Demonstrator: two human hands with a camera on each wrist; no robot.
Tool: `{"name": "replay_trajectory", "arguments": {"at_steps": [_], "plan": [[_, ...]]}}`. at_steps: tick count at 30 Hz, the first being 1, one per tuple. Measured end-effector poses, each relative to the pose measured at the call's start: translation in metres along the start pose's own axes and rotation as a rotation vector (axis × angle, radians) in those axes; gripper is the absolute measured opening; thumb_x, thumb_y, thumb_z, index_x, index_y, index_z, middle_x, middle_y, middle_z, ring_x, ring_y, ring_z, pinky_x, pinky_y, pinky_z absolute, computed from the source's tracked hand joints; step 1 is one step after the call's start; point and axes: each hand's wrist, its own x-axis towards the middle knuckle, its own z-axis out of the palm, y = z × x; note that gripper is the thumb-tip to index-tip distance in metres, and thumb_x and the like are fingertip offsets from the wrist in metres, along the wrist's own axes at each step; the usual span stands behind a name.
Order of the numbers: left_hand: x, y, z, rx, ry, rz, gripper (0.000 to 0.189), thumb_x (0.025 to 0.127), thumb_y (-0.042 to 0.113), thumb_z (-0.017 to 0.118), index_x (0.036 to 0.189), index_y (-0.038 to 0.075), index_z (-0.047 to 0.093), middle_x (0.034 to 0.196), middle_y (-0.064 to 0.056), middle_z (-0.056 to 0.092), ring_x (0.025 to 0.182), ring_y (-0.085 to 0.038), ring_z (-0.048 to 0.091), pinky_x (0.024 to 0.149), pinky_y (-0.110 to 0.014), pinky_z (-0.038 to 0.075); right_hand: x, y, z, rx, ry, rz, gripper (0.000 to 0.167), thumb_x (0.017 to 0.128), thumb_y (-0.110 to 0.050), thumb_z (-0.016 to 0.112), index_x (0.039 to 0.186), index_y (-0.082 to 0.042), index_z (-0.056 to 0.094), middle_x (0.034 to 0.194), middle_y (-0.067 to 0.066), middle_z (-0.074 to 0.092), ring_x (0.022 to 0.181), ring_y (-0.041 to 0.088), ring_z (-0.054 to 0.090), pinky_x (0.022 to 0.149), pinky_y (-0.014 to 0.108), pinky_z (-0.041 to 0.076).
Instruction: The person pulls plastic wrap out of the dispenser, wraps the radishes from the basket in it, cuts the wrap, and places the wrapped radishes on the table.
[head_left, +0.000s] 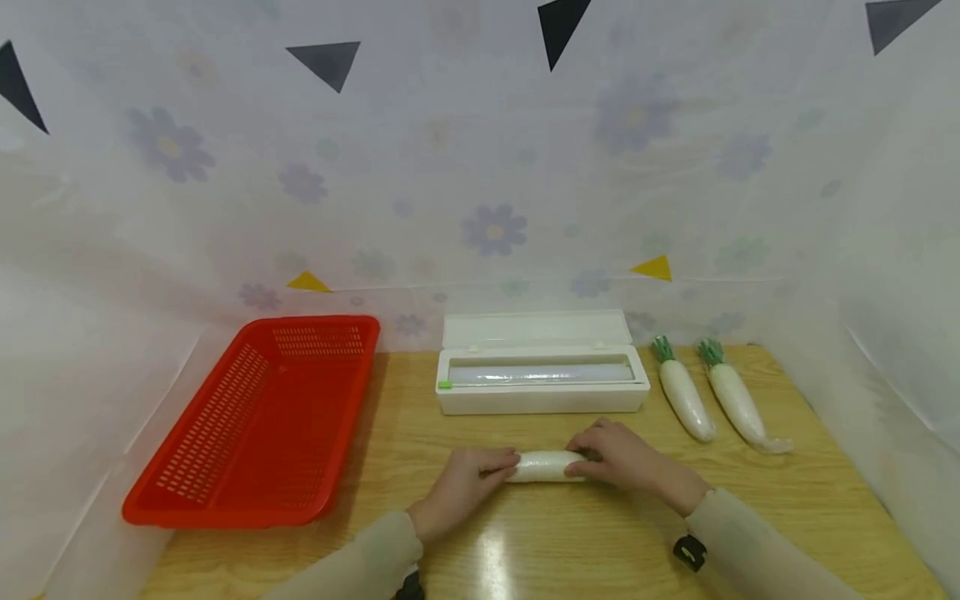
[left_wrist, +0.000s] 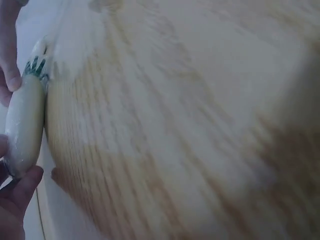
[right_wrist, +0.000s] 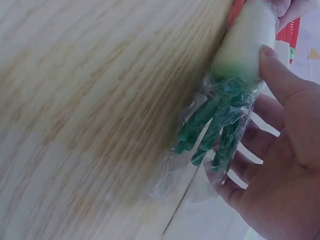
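Note:
A white radish (head_left: 546,467) lies crosswise on the table in front of me, wrapped in clear plastic film. My left hand (head_left: 457,490) pinches its leafless end between thumb and fingers. At the other end my right hand (head_left: 621,457) grips the radish, thumb against the white body near the leaves. Green leaves (right_wrist: 215,122) appear in the right wrist view, covered by crinkled film (right_wrist: 172,172) that reaches past their tips. Some right fingers curl behind the leaves and film. In the left wrist view the radish (left_wrist: 26,122) sits at the left edge, its film shiny.
Behind the radish stands a white film dispenser (head_left: 543,400), lid raised, with a roll (head_left: 540,373) inside. A red plastic basket (head_left: 341,442) is at the left. Two more white radishes lie at the right, one nearer (head_left: 686,402) the dispenser, one farther (head_left: 737,404) out.

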Motion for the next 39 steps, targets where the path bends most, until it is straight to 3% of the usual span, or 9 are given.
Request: {"name": "replay_trajectory", "arguments": {"at_steps": [5,9,15,19,24,29,34,39], "plan": [[0.001,-0.004,-0.001,-0.136,0.0,-0.07,0.027,0.097,0.02,0.075,0.123,0.011,0.076,0.129,-0.009,0.07,0.123,-0.021,0.066,0.1,-0.029,0.052,0.002,0.006,0.0,-0.031,0.003,-0.03,0.042,0.098,-0.042,0.07,0.118,-0.006,0.078,0.104,0.002,0.077,0.093,0.019,0.063,0.081,0.04,0.052],[0.002,-0.008,-0.002,-0.132,0.015,-0.098,0.03,0.094,0.023,0.079,0.122,0.012,0.077,0.126,-0.005,0.072,0.116,-0.018,0.07,0.094,-0.025,0.055,0.001,0.016,-0.002,-0.031,0.009,-0.052,0.047,0.099,-0.04,0.07,0.126,-0.001,0.073,0.108,0.007,0.077,0.095,0.021,0.068,0.083,0.042,0.054],[-0.001,-0.011,-0.009,-0.142,0.001,-0.123,0.032,0.095,0.027,0.078,0.123,0.012,0.077,0.125,-0.003,0.074,0.111,-0.014,0.071,0.088,-0.023,0.056,-0.017,0.036,-0.012,0.011,-0.049,0.02,0.049,0.095,-0.035,0.077,0.127,0.002,0.07,0.121,0.014,0.073,0.109,0.033,0.069,0.091,0.049,0.055],[-0.002,-0.017,-0.018,-0.132,0.009,-0.148,0.03,0.095,0.027,0.078,0.122,0.013,0.078,0.122,-0.003,0.075,0.104,-0.012,0.072,0.084,-0.024,0.057,-0.029,0.044,-0.018,0.045,-0.057,0.058,0.043,0.095,-0.03,0.078,0.126,-0.001,0.071,0.118,0.01,0.073,0.104,0.028,0.068,0.087,0.046,0.056],[-0.001,-0.021,-0.027,-0.103,0.0,-0.146,0.029,0.094,0.024,0.079,0.12,0.012,0.079,0.122,-0.005,0.076,0.103,-0.013,0.072,0.083,-0.022,0.057,-0.033,0.045,-0.013,0.124,-0.003,0.063,0.022,0.099,-0.021,0.073,0.115,-0.006,0.074,0.101,-0.002,0.075,0.089,0.011,0.068,0.076,0.033,0.057],[-0.001,-0.019,-0.032,-0.086,-0.023,-0.134,0.028,0.096,0.021,0.076,0.121,0.01,0.078,0.122,-0.006,0.075,0.107,-0.015,0.072,0.085,-0.024,0.057,-0.036,0.043,-0.007,0.228,0.109,0.168,0.007,0.101,-0.019,0.07,0.106,-0.014,0.072,0.095,-0.008,0.074,0.085,0.006,0.068,0.075,0.03,0.057],[0.0,-0.017,-0.035,-0.041,-0.034,-0.136,0.027,0.097,0.02,0.076,0.122,0.01,0.078,0.122,-0.006,0.075,0.11,-0.016,0.071,0.087,-0.025,0.057,-0.038,0.042,-0.005,0.256,0.199,0.229,0.009,0.101,-0.019,0.07,0.103,-0.018,0.079,0.097,-0.006,0.076,0.086,0.005,0.067,0.075,0.029,0.056],[0.003,-0.016,-0.034,-0.036,-0.048,-0.131,0.029,0.097,0.021,0.076,0.124,0.01,0.077,0.124,-0.006,0.074,0.112,-0.017,0.071,0.089,-0.026,0.057,-0.035,0.035,0.0,0.366,0.185,0.309,0.013,0.1,-0.015,0.07,0.106,-0.005,0.075,0.096,0.001,0.075,0.087,0.01,0.067,0.074,0.028,0.054]]}}
